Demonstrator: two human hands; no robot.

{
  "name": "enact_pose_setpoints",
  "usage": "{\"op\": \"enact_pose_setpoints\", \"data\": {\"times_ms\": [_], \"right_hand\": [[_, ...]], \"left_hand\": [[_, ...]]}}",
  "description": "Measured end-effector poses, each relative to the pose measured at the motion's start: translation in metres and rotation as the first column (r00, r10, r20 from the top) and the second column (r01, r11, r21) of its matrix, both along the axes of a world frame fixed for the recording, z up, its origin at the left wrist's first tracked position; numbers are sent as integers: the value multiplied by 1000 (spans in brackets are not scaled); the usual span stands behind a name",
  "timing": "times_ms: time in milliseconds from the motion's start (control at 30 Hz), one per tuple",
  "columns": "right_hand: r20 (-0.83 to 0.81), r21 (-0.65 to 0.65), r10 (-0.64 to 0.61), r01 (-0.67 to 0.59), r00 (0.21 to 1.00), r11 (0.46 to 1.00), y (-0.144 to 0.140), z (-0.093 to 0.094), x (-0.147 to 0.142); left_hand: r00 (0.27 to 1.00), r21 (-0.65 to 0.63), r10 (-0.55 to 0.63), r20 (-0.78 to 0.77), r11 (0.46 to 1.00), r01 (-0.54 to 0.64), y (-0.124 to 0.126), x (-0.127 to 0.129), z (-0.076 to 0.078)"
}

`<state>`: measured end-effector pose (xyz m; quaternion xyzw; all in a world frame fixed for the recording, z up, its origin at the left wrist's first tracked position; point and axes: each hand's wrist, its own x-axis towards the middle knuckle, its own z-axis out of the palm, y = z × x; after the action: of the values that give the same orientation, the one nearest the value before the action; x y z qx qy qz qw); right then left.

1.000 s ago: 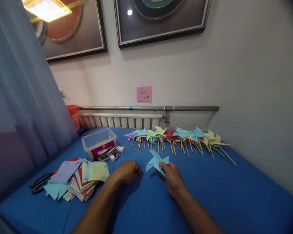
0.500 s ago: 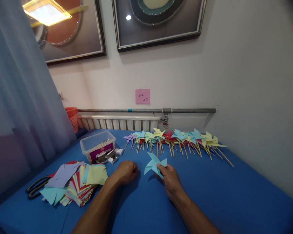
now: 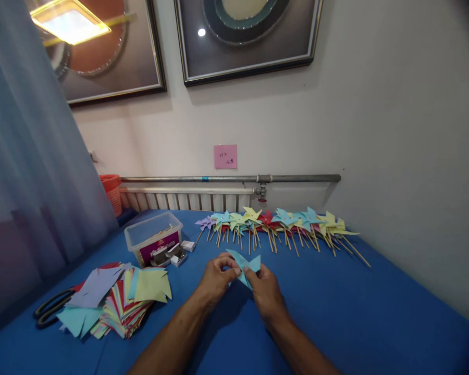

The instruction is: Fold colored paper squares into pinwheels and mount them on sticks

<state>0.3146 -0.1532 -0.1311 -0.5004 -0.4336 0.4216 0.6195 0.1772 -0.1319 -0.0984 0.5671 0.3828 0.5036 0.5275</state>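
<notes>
A light-blue paper pinwheel [image 3: 240, 260] is held up above the blue table between my two hands. My right hand [image 3: 266, 291] grips it from the right, thumb pressed on the folded middle. From the left, my left hand [image 3: 217, 278] meets it with thumb and forefinger pinched together close to its centre. Whatever those left fingertips hold is too small to make out. The pinwheel's lower left part is covered by the fingers.
Finished pinwheels on sticks [image 3: 266, 221] lie in a row at the back. On the left are a clear plastic box [image 3: 152, 234] with sticks, small open boxes [image 3: 175, 255], stacked cut paper sheets [image 3: 133, 302] and black-handled scissors [image 3: 50, 307]. A radiator [image 3: 187, 198] runs along the wall.
My left hand has moved right from the table to the pinwheel's middle, its fist now a pinch. The pinwheel has shifted slightly left in my right hand. The view has swung slightly.
</notes>
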Motion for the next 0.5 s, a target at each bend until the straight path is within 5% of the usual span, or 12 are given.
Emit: {"op": "enact_pose_setpoints", "data": {"times_ms": [500], "right_hand": [[64,23,25,-27,998,999,-5,8,-4]], "left_hand": [[987,105,20,-162,994,-3,0,-5,0]]}}
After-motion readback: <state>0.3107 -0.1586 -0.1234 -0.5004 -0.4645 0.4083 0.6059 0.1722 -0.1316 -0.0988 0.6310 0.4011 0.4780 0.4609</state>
